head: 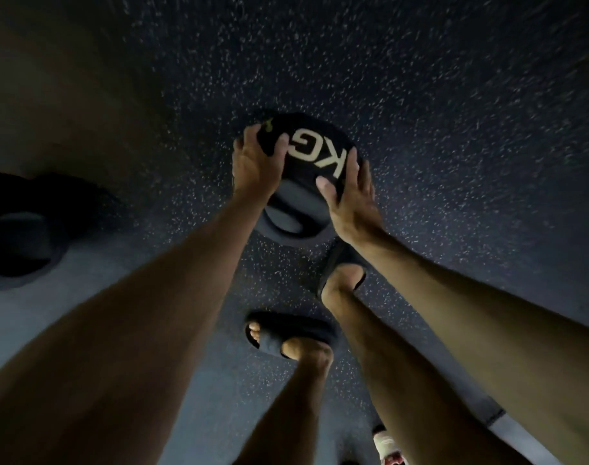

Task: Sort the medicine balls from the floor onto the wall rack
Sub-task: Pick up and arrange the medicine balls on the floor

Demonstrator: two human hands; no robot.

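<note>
A black medicine ball [303, 182] with pale "KG" lettering and a recessed handle sits low over the speckled dark floor at the frame's centre. My left hand [256, 162] grips its left side, fingers curled over the top. On the ball's right side my right hand [350, 193] wraps the edge, thumb lying on the upper face. Whether the ball touches the floor cannot be told. The wall rack is out of view.
Another dark medicine ball [21, 229] lies on the floor at the far left. My two feet in dark slides [286, 333] [340, 273] stand just below the held ball. Speckled rubber floor [454, 129] stretches to the right and beyond.
</note>
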